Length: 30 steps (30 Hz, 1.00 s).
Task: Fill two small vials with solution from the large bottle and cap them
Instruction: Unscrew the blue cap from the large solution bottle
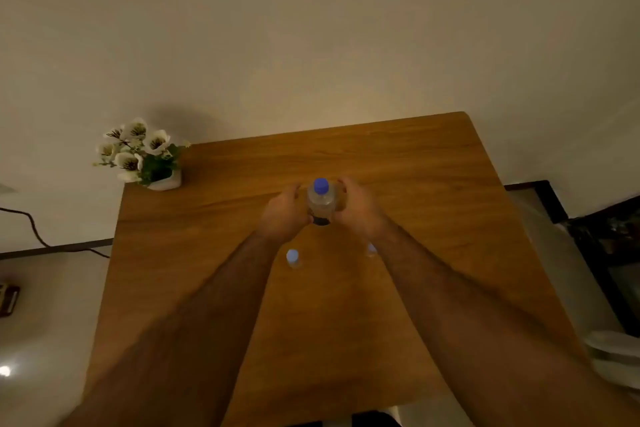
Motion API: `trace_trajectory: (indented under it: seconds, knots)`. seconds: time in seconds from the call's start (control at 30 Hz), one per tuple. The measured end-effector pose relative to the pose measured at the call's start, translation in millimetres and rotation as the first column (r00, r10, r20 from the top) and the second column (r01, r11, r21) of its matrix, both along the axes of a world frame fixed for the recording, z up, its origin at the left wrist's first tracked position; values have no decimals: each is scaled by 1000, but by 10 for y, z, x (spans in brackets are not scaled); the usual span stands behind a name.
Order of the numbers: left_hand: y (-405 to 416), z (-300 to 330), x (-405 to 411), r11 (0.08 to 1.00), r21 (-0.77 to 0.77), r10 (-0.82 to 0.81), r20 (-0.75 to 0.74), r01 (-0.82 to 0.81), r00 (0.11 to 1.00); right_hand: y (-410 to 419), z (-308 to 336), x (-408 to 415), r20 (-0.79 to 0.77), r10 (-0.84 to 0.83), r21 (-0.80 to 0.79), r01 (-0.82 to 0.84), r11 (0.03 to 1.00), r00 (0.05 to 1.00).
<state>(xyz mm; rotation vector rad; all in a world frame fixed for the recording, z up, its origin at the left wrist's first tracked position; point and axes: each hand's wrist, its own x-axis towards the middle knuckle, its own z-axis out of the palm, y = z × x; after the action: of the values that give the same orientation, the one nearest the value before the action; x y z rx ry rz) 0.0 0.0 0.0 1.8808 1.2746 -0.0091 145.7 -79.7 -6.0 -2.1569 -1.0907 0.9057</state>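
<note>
A large clear bottle (322,202) with a blue cap stands upright in the middle of the wooden table (433,184). My left hand (283,215) curls around its left side and my right hand (358,210) curls around its right side, so both grip the bottle's body. Nearer to me, one small vial (293,258) with a pale blue cap stands between my forearms. A second small vial (371,249) shows only partly beside my right wrist.
A white pot of white artificial flowers (140,156) sits at the table's far left corner. A black cable (31,225) runs along the wall on the left. Dark furniture (609,253) stands to the right of the table.
</note>
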Motion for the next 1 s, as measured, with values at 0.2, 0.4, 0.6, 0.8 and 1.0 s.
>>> trace_trajectory:
  seconds: [0.2, 0.4, 0.6, 0.8, 1.0]
  knots:
    - [90, -194, 61, 994, -101, -36, 145, 51, 989, 127, -216, 134, -137, 219, -91, -232, 968, 966]
    - [91, -311, 64, 997, -62, -36, 242, 53, 970, 126, -357, 149, -187, 221, 8, -224, 975, 957]
    - [102, -193, 37, 995, -79, -29, 324, 58, 946, 89, -230, 220, -256, 243, 93, -226, 970, 936]
    - [181, 345, 65, 997, -70, -5, 445, 41, 895, 65, 329, 334, -343, 220, 192, -161, 968, 913]
    - [253, 1162, 112, 998, 19, -64, 501, 63, 863, 66, 1116, 368, -290, 253, 322, -155, 934, 923]
